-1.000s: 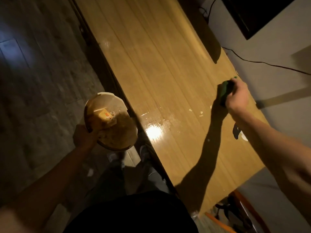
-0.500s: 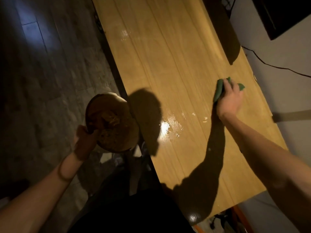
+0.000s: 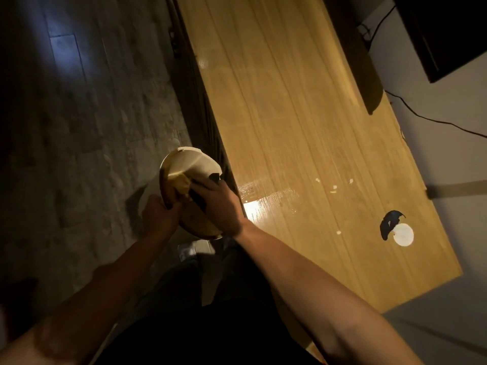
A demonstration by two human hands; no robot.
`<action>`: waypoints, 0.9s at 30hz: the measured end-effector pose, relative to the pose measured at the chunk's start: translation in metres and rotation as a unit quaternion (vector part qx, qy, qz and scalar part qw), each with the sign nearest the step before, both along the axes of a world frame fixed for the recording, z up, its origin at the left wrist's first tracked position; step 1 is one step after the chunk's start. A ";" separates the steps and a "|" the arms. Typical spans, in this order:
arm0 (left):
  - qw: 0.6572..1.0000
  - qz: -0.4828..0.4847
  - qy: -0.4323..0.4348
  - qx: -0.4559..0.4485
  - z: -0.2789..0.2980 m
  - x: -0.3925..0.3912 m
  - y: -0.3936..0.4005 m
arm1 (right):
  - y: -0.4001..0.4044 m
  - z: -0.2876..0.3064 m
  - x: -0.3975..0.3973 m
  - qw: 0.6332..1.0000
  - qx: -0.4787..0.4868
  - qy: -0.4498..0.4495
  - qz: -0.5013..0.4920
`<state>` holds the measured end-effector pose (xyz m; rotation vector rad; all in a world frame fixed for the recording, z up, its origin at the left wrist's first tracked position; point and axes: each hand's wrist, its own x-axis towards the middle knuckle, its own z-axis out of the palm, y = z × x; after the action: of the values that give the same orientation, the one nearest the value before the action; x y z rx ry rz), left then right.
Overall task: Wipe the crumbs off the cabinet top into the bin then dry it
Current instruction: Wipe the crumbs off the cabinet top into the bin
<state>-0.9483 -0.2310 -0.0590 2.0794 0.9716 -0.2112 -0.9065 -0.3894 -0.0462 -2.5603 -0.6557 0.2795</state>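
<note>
Left of centre, just off the cabinet top's [image 3: 290,114] front edge, the left hand [image 3: 158,212] curls round the rim of the bin [image 3: 189,167]. It looks light and rigid, best held by that rim. The right hand [image 3: 221,204] is over its mouth, fingers bent around something dark, probably the soft cloth; it's too dim to be sure. Crumbs [image 3: 333,189] lie right of centre.
</note>
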 end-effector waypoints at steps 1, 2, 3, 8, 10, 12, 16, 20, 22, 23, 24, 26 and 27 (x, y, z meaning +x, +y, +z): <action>1.000 -0.010 -0.003 -0.003 0.000 -0.001 0.003 | 0.004 0.003 -0.007 1.000 0.018 0.014 -0.004; 1.000 -0.020 -0.003 -0.008 -0.001 -0.003 0.007 | 0.005 0.006 -0.012 0.999 0.037 0.027 -0.015; 0.999 -0.030 -0.002 -0.016 -0.001 -0.005 0.009 | 0.002 0.010 -0.014 0.997 0.064 0.035 -0.038; 0.999 -0.021 0.003 -0.029 0.001 -0.011 0.004 | -0.072 0.044 0.013 0.975 0.102 0.045 -0.195; 0.999 -0.018 0.030 -0.012 -0.001 -0.012 0.003 | -0.129 0.059 0.033 0.960 0.091 0.010 -0.266; 0.997 -0.020 0.072 -0.003 -0.005 -0.013 0.003 | -0.196 0.066 0.053 0.938 0.062 -0.012 -0.340; 0.995 -0.035 0.095 0.000 -0.010 -0.013 -0.002 | -0.331 0.063 0.085 0.893 -0.046 0.034 -0.447; 0.995 -0.038 0.090 0.013 -0.008 -0.016 -0.007 | -0.414 0.047 0.098 0.864 -0.088 0.053 -0.492; 0.996 -0.047 0.075 -0.006 -0.006 -0.021 -0.008 | -0.430 0.035 0.099 0.862 -0.106 0.062 -0.492; 0.996 -0.052 0.073 -0.006 -0.006 -0.022 -0.007 | -0.432 0.030 0.097 0.861 -0.115 0.061 -0.492; 0.995 -0.054 0.081 0.000 -0.005 -0.023 -0.007 | -0.430 0.025 0.092 0.859 -0.124 0.055 -0.493; 0.993 -0.047 0.104 0.002 -0.003 -0.024 -0.007 | -0.415 0.017 0.080 0.857 -0.142 0.024 -0.495; 0.993 -0.045 0.107 -0.004 -0.003 -0.025 -0.008 | -0.403 0.014 0.073 0.859 -0.148 0.008 -0.490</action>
<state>-0.9736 -0.2388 -0.0616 2.1253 1.0015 -0.4918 -0.8339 -0.7926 -0.0320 -2.7929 0.7875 0.0378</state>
